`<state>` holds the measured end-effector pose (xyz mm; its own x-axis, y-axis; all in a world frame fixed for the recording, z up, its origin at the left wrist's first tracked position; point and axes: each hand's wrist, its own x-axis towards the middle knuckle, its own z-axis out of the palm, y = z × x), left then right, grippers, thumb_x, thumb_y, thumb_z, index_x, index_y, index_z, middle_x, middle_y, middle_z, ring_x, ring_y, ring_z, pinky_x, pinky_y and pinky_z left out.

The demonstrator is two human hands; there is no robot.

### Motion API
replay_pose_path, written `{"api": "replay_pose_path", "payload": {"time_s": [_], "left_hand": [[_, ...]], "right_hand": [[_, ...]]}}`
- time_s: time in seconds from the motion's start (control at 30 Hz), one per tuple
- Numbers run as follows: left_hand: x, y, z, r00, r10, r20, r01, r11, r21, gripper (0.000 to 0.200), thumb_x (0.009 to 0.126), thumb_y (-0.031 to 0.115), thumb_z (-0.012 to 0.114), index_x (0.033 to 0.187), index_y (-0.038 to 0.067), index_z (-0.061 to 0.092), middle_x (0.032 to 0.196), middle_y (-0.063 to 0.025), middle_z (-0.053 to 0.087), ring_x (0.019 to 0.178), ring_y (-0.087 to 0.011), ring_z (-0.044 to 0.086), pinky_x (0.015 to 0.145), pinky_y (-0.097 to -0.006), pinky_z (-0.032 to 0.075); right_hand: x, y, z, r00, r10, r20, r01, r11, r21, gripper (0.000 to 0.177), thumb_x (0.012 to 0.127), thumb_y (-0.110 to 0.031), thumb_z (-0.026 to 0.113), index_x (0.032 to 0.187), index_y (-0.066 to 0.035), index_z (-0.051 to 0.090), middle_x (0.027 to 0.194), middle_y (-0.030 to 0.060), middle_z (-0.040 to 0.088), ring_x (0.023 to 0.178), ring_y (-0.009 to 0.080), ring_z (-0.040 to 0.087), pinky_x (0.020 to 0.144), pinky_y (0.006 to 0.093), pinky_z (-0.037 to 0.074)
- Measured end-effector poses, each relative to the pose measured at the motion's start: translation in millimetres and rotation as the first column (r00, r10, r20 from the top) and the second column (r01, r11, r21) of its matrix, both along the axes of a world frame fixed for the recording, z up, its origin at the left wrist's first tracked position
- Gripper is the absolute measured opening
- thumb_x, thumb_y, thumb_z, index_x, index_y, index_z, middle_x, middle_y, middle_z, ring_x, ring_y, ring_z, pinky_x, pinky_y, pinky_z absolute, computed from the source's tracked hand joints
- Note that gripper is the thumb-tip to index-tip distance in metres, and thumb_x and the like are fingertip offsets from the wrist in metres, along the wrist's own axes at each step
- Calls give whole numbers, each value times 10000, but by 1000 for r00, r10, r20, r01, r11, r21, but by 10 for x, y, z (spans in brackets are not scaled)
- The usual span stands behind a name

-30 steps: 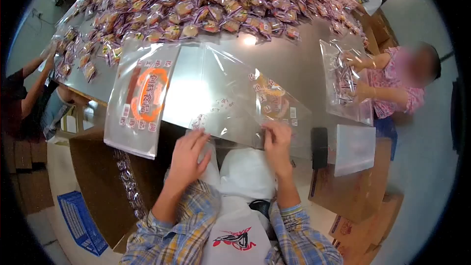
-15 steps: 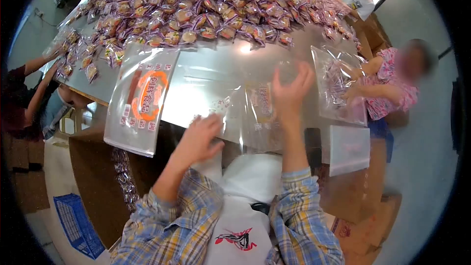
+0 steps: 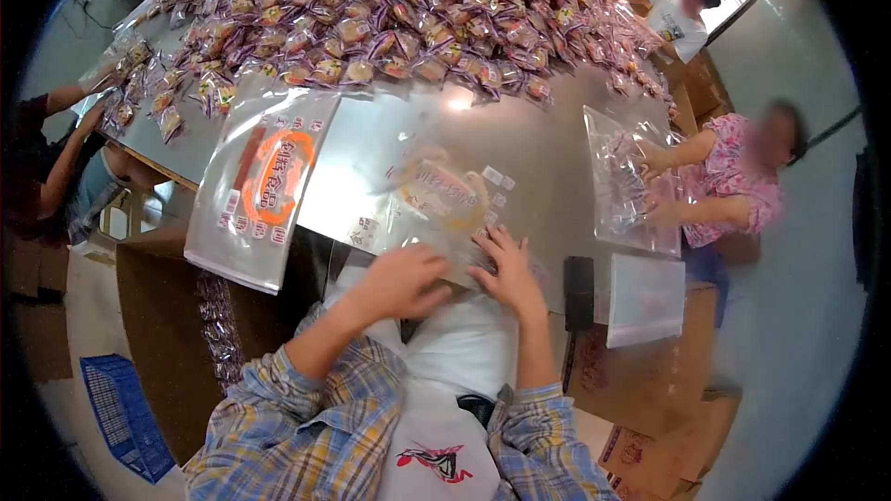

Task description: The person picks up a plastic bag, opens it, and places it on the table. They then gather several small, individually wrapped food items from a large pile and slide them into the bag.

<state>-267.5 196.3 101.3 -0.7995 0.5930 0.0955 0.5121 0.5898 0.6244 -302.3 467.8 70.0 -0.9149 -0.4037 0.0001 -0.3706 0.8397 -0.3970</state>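
Observation:
A clear printed bag point(image 3: 436, 190) lies flat on the metal table in front of me. My right hand point(image 3: 508, 274) rests on its near right edge with the fingers spread. Close to the bag's near left edge is my left hand point(image 3: 404, 283), its fingers bent and blurred by motion; whether they pinch anything is unclear. To the left lies a stack of clear bags point(image 3: 260, 186) with orange print. Many small wrapped snacks point(image 3: 371, 14) are heaped at the far side.
A person in pink point(image 3: 733, 172) handles a filled bag point(image 3: 631, 186) at the right. Another person's arms point(image 3: 70, 144) reach in from the left. A black box point(image 3: 579, 292), white bags point(image 3: 647, 301), an open carton point(image 3: 158, 315) and a blue crate point(image 3: 125, 417) are nearby.
The clear bag has gone from partly raised to lying flat. My right hand has come down and toward me; my left hand has moved slightly nearer my body and right.

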Motion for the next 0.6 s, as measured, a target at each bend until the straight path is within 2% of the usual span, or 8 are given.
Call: {"api": "replay_pose_path", "payload": {"time_s": [0.03, 0.1, 0.13, 0.23, 0.3, 0.43, 0.53, 0.6], "left_hand": [[-89, -76, -28, 979, 30, -201, -12, 996, 88, 687, 872, 439, 764, 1396, 36, 577, 1403, -203, 577, 1230, -401, 589, 1008, -540, 490], [-149, -199, -5, 893, 180, -412, -243, 964, -105, 678, 874, 435, 765, 1397, 48, 575, 1424, -222, 555, 1276, -406, 551, 1033, -542, 473], [-152, -246, -43, 914, 235, -330, -303, 938, -171, 660, 839, 382, 793, 1384, 65, 599, 1498, -249, 480, 1330, -420, 505, 1098, -571, 446], [-49, -194, -70, 938, 271, -215, -331, 884, -331, 665, 826, 392, 801, 1382, 84, 607, 1459, -261, 514, 1322, -412, 515, 1058, -556, 470], [66, -71, -53, 933, 304, -194, -356, 862, -361, 590, 847, 339, 789, 1347, 87, 602, 1386, -159, 590, 1220, -355, 576, 968, -486, 495], [112, -12, -119, 915, 314, -254, -376, 892, -250, 508, 809, 261, 811, 1275, 132, 658, 1355, -85, 617, 1182, -309, 590, 981, -511, 465], [38, -42, -200, 914, 322, -247, -370, 911, -182, 361, 809, 254, 805, 1151, 168, 727, 1297, -67, 648, 1197, -292, 588, 987, -511, 461], [-45, -108, -247, 923, 272, -272, -327, 928, -181, 319, 824, 235, 783, 1130, 165, 735, 1315, -62, 650, 1208, -286, 590, 991, -508, 466]], "right_hand": [[-76, 112, 89, 998, 63, 30, -64, 997, 41, 576, 858, -223, 791, 1398, -136, 611, 1521, 160, 515, 1439, 385, 438, 1211, 686, 213], [-185, 270, 229, 993, 114, -5, -113, 990, 86, 515, 845, -175, 787, 1339, -133, 649, 1446, 142, 578, 1384, 385, 489, 1203, 656, 255], [-243, 325, 301, 992, 104, -78, -96, 991, 94, 482, 833, -149, 787, 1299, -126, 669, 1406, 123, 605, 1351, 379, 515, 1191, 635, 287], [-471, 368, 504, 914, -4, -406, 35, 997, 68, 432, 796, -81, 772, 1219, -95, 690, 1289, 114, 649, 1201, 361, 583, 1054, 506, 432], [-467, 306, 629, 784, -151, -603, 211, 977, 29, 421, 794, -68, 764, 1208, -83, 690, 1234, 126, 663, 1142, 353, 599, 993, 478, 456], [-136, 179, 366, 931, -101, -351, 81, 994, -70, 422, 815, -142, 754, 1225, -81, 675, 1250, 126, 650, 1189, 349, 583, 1019, 482, 447], [201, -38, 185, 980, 27, -197, -40, 997, -62, 482, 883, -216, 734, 1316, -31, 632, 1390, 189, 595, 1301, 400, 529, 1097, 496, 415], [315, 18, -87, 969, -51, -244, 35, 997, -70, 554, 921, -262, 714, 1384, 8, 575, 1463, 237, 536, 1360, 436, 482, 1149, 510, 374]]}}
